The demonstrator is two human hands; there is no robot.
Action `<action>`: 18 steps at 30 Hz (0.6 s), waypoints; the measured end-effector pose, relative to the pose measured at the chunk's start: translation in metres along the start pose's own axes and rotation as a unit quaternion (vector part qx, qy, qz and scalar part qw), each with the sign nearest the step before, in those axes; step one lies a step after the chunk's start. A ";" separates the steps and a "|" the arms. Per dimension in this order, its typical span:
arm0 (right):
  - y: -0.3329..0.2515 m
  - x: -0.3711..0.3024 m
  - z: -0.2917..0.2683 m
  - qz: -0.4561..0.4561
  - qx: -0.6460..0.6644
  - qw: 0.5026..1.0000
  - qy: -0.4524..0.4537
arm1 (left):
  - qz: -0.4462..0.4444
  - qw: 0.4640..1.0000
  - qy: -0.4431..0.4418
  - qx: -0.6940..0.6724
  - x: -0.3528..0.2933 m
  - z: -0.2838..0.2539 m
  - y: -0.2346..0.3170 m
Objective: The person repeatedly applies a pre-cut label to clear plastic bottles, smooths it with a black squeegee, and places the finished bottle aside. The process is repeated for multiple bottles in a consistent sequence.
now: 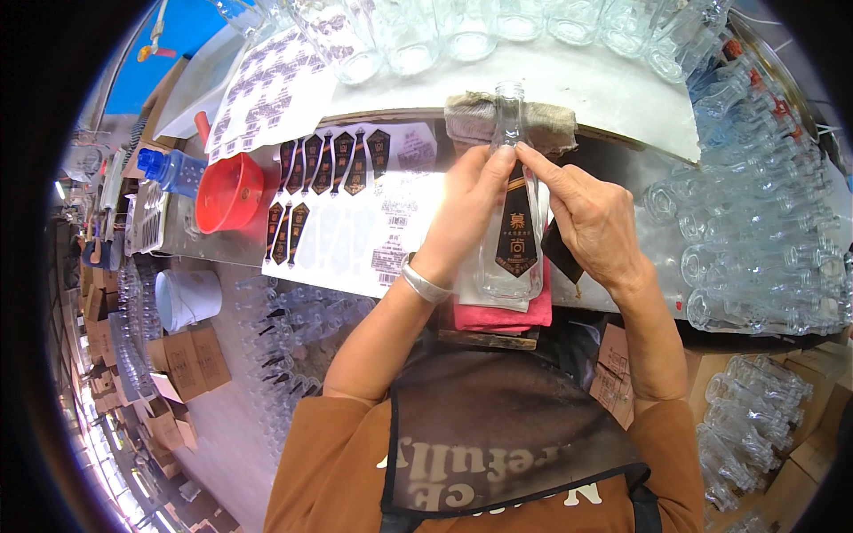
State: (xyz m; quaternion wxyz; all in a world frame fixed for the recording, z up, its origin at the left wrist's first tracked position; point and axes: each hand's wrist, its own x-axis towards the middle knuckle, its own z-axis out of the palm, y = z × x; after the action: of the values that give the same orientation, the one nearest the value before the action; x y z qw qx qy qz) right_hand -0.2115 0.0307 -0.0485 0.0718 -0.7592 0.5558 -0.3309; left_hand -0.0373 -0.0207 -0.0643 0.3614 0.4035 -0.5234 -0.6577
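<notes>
A clear glass bottle (511, 286) lies tilted in front of me, its neck pointing away and resting on a folded grey-beige cloth (555, 124). Along its front runs a long black label (517, 233) with gold print and a pointed lower end. My left hand (469, 200) is closed around the bottle's left side, thumb at the shoulder. From the right, my right hand (593, 218) presses its index finger near the label's top, other fingers curled against the bottle. Under the bottle's base is a pink cloth (502, 318). A dark flat piece (562, 253) shows below my right hand, partly hidden.
A label sheet (355, 253) with several black labels lies left, near a red bowl (233, 194) and a blue-capped bottle (169, 169). Clear glass bottles (471, 40) line the back; more bottles (746, 258) lie stacked right. A white bucket (188, 300) stands lower left.
</notes>
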 end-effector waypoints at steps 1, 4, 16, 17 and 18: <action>-0.002 0.000 -0.001 0.004 0.004 1.000 -0.005 | 0.004 1.000 -0.009 0.001 0.001 -0.002 -0.004; 0.001 0.000 0.000 0.000 0.019 1.000 -0.007 | 0.032 0.999 -0.008 -0.019 0.008 -0.003 -0.016; 0.008 0.014 -0.005 -0.039 0.021 0.999 -0.030 | 0.003 1.000 -0.003 -0.002 0.003 -0.002 -0.010; 0.011 0.014 -0.003 -0.054 0.036 0.998 -0.014 | 0.002 1.000 -0.003 -0.008 0.003 -0.001 -0.010; 0.009 0.014 -0.005 0.013 0.124 0.992 -0.016 | 0.001 1.000 -0.002 -0.014 0.002 -0.001 -0.012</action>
State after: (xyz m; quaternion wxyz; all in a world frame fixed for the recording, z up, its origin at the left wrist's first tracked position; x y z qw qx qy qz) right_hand -0.2191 0.0162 -0.0429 0.1787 -0.7425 0.5187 -0.3843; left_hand -0.0378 -0.0212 -0.0762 0.3669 0.3968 -0.5154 -0.6651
